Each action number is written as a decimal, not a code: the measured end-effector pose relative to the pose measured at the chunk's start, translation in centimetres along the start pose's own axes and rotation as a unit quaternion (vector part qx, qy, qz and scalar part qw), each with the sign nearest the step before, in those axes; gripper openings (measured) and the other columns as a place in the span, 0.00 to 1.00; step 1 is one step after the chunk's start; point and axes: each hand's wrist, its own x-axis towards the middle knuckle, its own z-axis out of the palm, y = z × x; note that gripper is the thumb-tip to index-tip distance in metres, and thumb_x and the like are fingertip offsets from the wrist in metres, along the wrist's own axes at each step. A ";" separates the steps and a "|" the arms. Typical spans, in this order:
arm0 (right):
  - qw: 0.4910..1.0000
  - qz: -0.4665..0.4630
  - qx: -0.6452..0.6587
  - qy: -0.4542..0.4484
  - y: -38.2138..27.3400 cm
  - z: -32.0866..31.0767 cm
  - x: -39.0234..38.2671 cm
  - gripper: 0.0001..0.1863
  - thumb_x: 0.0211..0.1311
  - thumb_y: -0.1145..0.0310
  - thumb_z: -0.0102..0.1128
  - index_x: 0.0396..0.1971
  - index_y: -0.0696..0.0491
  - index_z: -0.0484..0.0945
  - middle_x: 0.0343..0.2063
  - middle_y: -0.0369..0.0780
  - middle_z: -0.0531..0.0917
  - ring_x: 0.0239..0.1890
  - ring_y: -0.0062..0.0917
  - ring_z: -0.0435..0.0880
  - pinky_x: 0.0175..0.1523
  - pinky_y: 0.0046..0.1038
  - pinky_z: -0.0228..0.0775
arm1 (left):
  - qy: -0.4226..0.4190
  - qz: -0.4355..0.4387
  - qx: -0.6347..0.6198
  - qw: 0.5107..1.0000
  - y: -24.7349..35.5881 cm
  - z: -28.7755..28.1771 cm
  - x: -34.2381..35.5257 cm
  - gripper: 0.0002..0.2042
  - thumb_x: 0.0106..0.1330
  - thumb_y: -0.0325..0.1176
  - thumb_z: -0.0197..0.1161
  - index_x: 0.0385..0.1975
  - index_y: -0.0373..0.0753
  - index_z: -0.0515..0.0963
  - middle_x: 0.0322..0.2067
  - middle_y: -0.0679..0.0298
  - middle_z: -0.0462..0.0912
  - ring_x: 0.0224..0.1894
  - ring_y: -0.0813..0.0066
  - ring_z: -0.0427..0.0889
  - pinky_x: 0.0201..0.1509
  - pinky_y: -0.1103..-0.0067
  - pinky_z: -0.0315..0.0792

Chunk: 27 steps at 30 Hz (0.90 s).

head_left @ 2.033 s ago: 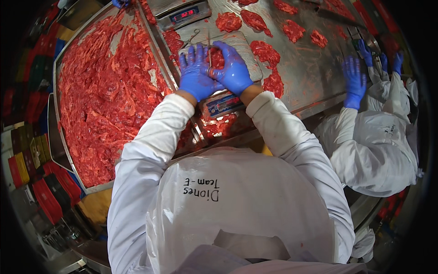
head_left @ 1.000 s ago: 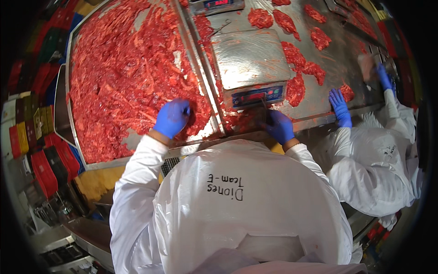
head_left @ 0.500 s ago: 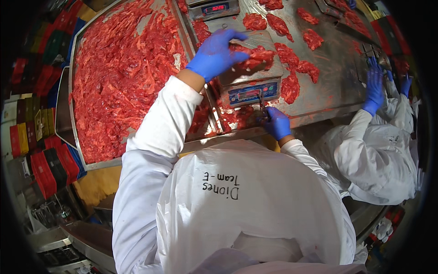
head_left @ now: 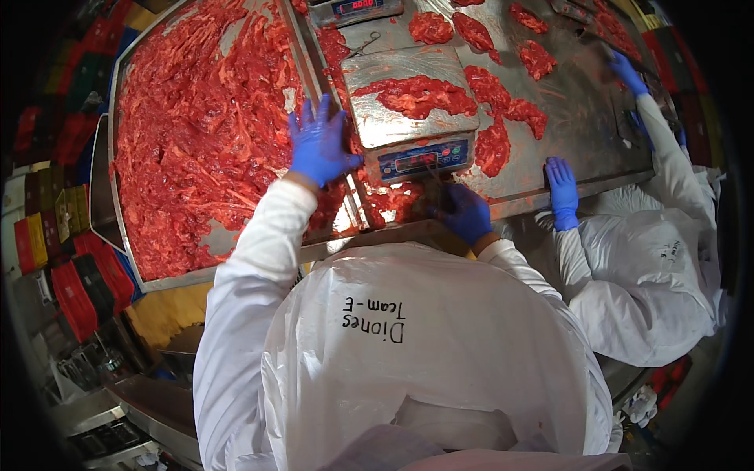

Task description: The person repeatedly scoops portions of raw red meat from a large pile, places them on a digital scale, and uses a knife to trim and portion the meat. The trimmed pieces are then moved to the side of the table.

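Observation:
My left hand (head_left: 320, 144), in a blue glove, is open with its fingers spread over the right rim of the large tray (head_left: 308, 49) of raw red meat (head_left: 204, 133). A strip of meat (head_left: 420, 96) lies across the plate of the digital scale (head_left: 408, 132). My right hand (head_left: 465, 215), gloved too, is closed at the table's front edge below the scale. From it a thin metal tool, apparently scissors (head_left: 437, 177), points up in front of the scale's display. The glove hides most of the tool.
Several meat pieces (head_left: 492, 147) lie right of the scale on the steel table (head_left: 585, 149). Behind it are another scale (head_left: 357, 11) and a second pair of scissors (head_left: 363, 44). At right a co-worker's gloved hand (head_left: 562, 192) rests at the table edge.
My left hand has let go of the meat on the scale and moved left to the tray rim. My right hand stays low, slightly shifted. The co-worker's hands have moved.

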 end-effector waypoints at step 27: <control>0.940 0.065 0.335 0.000 2.4 0.4 0.6 0.20 0.62 0.67 0.71 0.53 0.55 0.80 0.47 0.42 0.86 0.46 0.31 0.86 0.53 0.34 0.79 | 0.039 -0.079 -0.089 0.992 0.9 2.0 -1.7 0.31 0.52 0.40 0.73 0.61 0.51 0.79 0.70 0.47 0.65 0.70 0.41 0.66 0.72 0.51 0.61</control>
